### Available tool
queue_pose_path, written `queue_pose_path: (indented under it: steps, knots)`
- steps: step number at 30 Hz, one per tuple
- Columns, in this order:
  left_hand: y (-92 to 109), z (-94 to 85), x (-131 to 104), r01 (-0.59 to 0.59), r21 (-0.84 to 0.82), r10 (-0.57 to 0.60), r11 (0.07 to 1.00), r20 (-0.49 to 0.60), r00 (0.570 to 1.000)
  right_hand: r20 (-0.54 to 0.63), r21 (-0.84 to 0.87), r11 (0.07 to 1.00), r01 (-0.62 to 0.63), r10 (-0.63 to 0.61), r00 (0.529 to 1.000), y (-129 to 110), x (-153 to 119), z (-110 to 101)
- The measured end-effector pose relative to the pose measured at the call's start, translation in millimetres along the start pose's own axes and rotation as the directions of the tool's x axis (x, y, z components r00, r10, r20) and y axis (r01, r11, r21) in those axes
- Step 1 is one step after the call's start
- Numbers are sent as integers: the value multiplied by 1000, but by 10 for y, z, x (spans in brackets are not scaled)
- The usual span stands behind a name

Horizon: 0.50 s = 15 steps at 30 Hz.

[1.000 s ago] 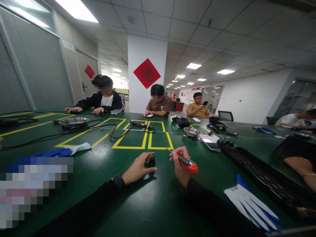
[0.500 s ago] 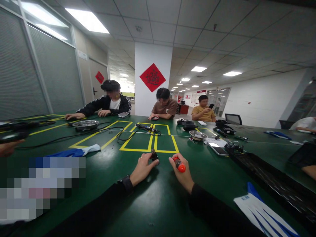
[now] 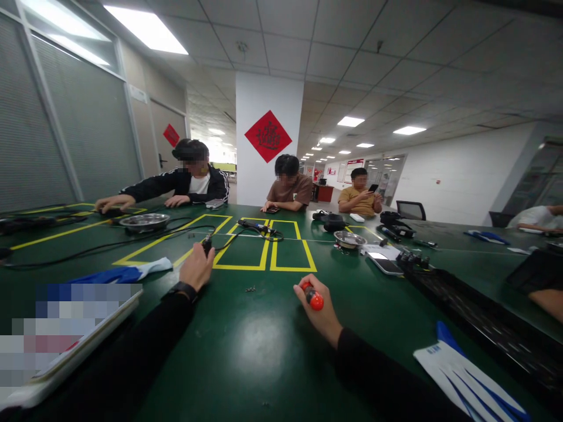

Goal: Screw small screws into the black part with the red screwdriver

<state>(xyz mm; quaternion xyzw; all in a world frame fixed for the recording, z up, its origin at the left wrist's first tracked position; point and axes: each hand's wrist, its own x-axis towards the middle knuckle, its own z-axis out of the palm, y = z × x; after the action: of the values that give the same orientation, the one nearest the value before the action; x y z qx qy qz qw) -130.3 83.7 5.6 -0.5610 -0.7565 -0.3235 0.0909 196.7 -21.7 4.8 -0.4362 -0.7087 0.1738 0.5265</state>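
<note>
- Your left hand (image 3: 196, 268) is stretched far forward and to the left, fingers pinched on a small dark part (image 3: 206, 243) lifted above the green table (image 3: 264, 351), over the yellow tape lines (image 3: 246, 266). Keep that pinch firm but light; the piece is small and looks easy to drop.
- Your right hand (image 3: 317, 309) rests on the table near you, closed around the red-handled screwdriver (image 3: 313, 298), red butt towards you. The shaft and tip are hidden behind your fingers, so I cannot tell where the tip points. Hold the tool quiet there while the other arm reaches.
- A few tiny loose bits (image 3: 250, 288), probably screws, lie on the bare table between your two hands. Mind your sleeve when the left arm passes near them; a brush would scatter them.
- A black cable (image 3: 167, 234) runs across the table just beyond your left hand. Keep the part clear of it so nothing snags.
- The blue-and-white glove (image 3: 127, 272) lies left of your left wrist, and another glove (image 3: 466, 375) lies near your right elbow. A flat white-edged tray (image 3: 88, 346) sits at the near left. Keep your forearm off all three.
- Move the left hand slowly, with your eyes on the part rather than on the people sitting across the table.
</note>
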Motion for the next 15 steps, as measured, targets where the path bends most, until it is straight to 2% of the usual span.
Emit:
queue_pose_path:
  steps: [7, 12, 15]
  knots:
    - [-143, -5, 71, -152, 216, 149, 965, 28, 988, 49, 3, 1000, 19, -20, 999, -2, 6, 7]
    - [-213, 77, 121, -225, 407, 243, 885, 7, 970, 124, -8, 999, 46, -45, 991, 28, 49, 14]
    - [-220, 57, 219, -245, 483, 274, 841, 10, 962, 136, -11, 999, 46, -45, 990, 57, 60, 11]
